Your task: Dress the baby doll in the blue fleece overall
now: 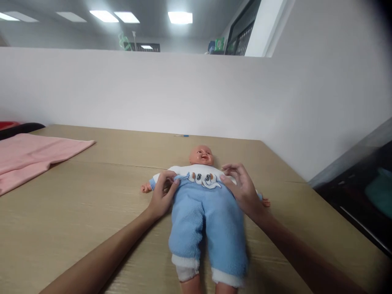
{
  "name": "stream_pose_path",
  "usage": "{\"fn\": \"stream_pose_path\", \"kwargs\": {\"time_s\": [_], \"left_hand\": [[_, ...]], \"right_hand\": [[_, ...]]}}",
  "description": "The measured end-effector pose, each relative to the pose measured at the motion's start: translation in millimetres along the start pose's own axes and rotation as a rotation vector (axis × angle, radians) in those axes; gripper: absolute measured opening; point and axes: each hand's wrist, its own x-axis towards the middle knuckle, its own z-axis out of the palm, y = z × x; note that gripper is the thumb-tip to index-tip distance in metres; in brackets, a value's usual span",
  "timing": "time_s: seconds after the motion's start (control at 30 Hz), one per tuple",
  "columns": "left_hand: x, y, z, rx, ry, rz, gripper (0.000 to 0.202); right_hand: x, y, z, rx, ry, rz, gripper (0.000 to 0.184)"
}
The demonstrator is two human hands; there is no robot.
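A baby doll [202,154] lies on its back on the wooden table, head away from me and feet toward me. It wears a white top [199,169] with blue cuffs and a cartoon animal face on the chest. Fuzzy blue trousers [208,216] with white cuffs cover its legs. At the waist on the left side, my left hand [163,195] pinches the edge of the trousers between thumb and fingers. My right hand [243,191] rests at the opposite side of the waist, thumb and fingers apart, the thumb against the top. Part of the doll's arm is hidden behind it.
A pink cloth [36,157] lies on the table [122,196] at the left. Near the back edge is a small thin item with a blue end [185,135]. Behind the table rises a white wall [137,90]. Dark objects [352,200] stand beyond the right edge.
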Motion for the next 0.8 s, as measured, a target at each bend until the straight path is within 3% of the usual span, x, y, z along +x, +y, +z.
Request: {"fn": "stream_pose_path", "kwargs": {"time_s": [0.13,0.2,0.3,0.43,0.5,0.57,0.67,0.8], "left_hand": [[-1,5,1.2,0.109,0.048,0.134,0.010],[-2,8,1.4,0.149,0.050,0.183,0.007],[-3,10,1.6,0.180,0.033,0.229,0.008],[-3,11,1.9,0.150,0.009,0.246,0.013],[-4,11,2.1,0.121,0.009,0.242,0.015],[-4,11,2.0,0.107,0.019,0.243,0.017],[-6,9,1.0,0.120,-0.002,0.287,0.020],[-13,4,-2.7,0.223,-0.051,0.404,0.029]], "right_hand": [[50,-35,50,-0.242,-0.284,-0.223,0.009],[77,-39,81,-0.328,-0.519,-0.289,0.007],[111,-26,128,-0.542,-0.992,-0.461,0.018],[129,-4,170,-0.625,-1.236,-0.461,0.021],[129,-1,174,-0.640,-1.275,-0.463,0.019],[129,-5,165,-0.630,-1.255,-0.481,0.025],[130,-9,134,-0.519,-1.098,-0.467,0.039],[129,-3,95,-0.082,-0.885,-0.306,0.035]]}}
